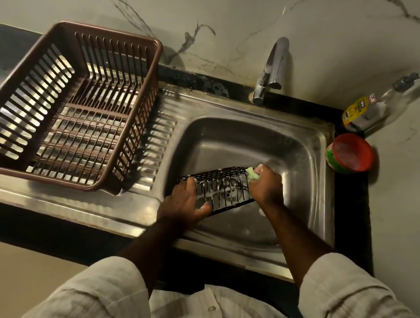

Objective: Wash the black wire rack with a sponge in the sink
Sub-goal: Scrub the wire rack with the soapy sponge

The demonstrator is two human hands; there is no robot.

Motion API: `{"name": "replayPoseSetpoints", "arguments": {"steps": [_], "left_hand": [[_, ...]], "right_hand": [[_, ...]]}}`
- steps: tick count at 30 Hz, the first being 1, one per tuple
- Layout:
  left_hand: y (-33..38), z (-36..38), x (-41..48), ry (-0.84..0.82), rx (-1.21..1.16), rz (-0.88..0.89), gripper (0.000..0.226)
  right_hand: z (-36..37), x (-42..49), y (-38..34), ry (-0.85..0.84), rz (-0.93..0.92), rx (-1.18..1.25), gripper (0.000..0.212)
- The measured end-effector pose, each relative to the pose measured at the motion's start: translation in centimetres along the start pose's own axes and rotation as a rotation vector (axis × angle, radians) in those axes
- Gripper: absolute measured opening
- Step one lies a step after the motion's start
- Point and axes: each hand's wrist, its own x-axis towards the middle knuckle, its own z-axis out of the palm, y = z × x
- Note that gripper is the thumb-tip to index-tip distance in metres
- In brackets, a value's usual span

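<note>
Black coated wire, slick with white suds, forms the rack (223, 185): a curved grid of thin bars with a finer mesh along its top edge. It is held tilted over the basin of the sink (231, 140), apparently clear of the floor. The left hand (187, 201) clenches the rack's near end, fingers hooked over the top edge and thumb laid along the lower rail. At the opposite end from that hold, the right hand (265, 186) pinches a pale green sponge (251, 174) against the mesh corner. The step looks like scrubbing the end farthest from the holding grip. Soapy wire is likely to slide, so the left hand should brace hard while the sponge runs along the bars rather than across them, where the soft foam could snag and tear. Squeezing the sponge into the gaps would reach the crossings. The stretch hidden under the holding fingers will need a change of grip before it is clean. Suds cover the bars, so a rinse seems yet to come, and no stream shows from the chrome tap (274, 67) beyond the sponge. The sink is dull brushed steel with a ribbed drainboard on the holding hand's side, where a brown slatted plastic basket (113, 31) stands.
</note>
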Motion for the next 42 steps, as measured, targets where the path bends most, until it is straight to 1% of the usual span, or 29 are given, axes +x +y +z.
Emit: {"name": "replayPoseSetpoints", "arguments": {"steps": [3,5,7,10,11,12,13,14,15,16,18,19,21,26,28,29,30,32,33,34,35,38,42], "left_hand": [[0.1,-0.1,-0.1,0.008,-0.001,0.021,0.072],[0.0,0.0,-0.1,0.013,0.022,0.058,0.068],[-0.1,0.0,-0.1,0.01,0.031,0.065,0.066],[-0.2,0.0,-0.1,0.0,0.047,0.075,0.072],[-0.1,0.0,-0.1,-0.006,0.038,0.064,0.073],[-0.1,0.0,0.0,-0.01,0.015,0.048,0.072],[-0.2,0.0,0.0,-0.008,-0.003,0.035,0.073],[-0.2,0.1,0.1,0.001,-0.016,0.028,0.074],[-0.2,0.1,0.1,0.005,-0.023,0.021,0.075],[-0.3,0.2,0.2,0.008,-0.028,0.02,0.077],[-0.3,0.1,0.1,0.003,-0.034,0.014,0.076],[-0.2,0.0,0.2,-0.001,-0.036,0.006,0.075],[-0.3,0.0,0.3,0.002,-0.043,0.004,0.075],[-0.5,0.3,0.5,0.01,-0.041,0.015,0.075],[-0.5,0.2,0.5,0.019,-0.039,0.019,0.073],[-0.5,0.2,0.5,0.021,-0.04,0.019,0.073],[-0.5,0.2,0.5,0.024,-0.039,0.02,0.072],[-0.4,0.2,0.5,0.027,-0.046,0.01,0.071],[-0.4,0.2,0.6,0.027,-0.057,0.002,0.071],[-0.4,0.2,0.6,0.029,-0.067,-0.002,0.073],[-0.4,0.2,0.6,0.03,-0.073,-0.003,0.074],[-0.4,0.2,0.6,0.032,-0.066,0.002,0.077],[-0.3,0.1,0.6,0.048,-0.055,0.017,0.072]], "right_hand": [[-0.2,0.3,0.9,-0.078,0.002,-0.042,0.051],[-0.6,0.6,1.2,-0.154,0.005,-0.11,0.051],[-0.8,0.9,1.0,-0.198,-0.011,-0.193,0.042],[-1.1,1.2,-0.4,-0.293,-0.011,-0.236,0.02],[-1.0,1.3,-0.7,-0.32,0.017,-0.191,0.017],[-0.8,1.5,-0.9,-0.346,0.057,-0.091,0.013],[-0.6,1.6,-0.9,-0.38,0.111,0.088,0.007],[-0.6,1.6,-0.7,-0.407,0.149,0.286,0.007],[-0.5,1.7,-0.2,-0.417,0.184,0.414,0.016],[-0.5,1.9,0.4,-0.446,0.186,0.493,0.025],[-0.4,2.3,1.5,-0.476,0.126,0.434,0.033],[-0.1,2.6,2.1,-0.46,0.078,0.366,0.035],[0.2,2.7,2.5,-0.416,0.044,0.296,0.034],[0.9,1.3,1.7,-0.122,-0.016,0.088,0.04],[1.3,0.7,1.5,-0.024,0.023,0.072,0.039],[1.6,0.4,1.4,0.013,0.061,0.115,0.037],[1.9,0.2,1.2,0.056,0.106,0.217,0.035],[2.2,-0.1,1.0,0.13,0.235,0.508,0.03],[2.1,-0.1,0.9,0.176,0.283,0.597,0.028],[1.8,0.1,0.9,0.22,0.312,0.625,0.028],[1.5,0.4,0.8,0.248,0.343,0.586,0.03],[-0.1,1.1,0.7,0.235,0.359,0.339,0.031],[-1.3,0.4,0.6,0.121,0.22,0.15,0.036]]}}
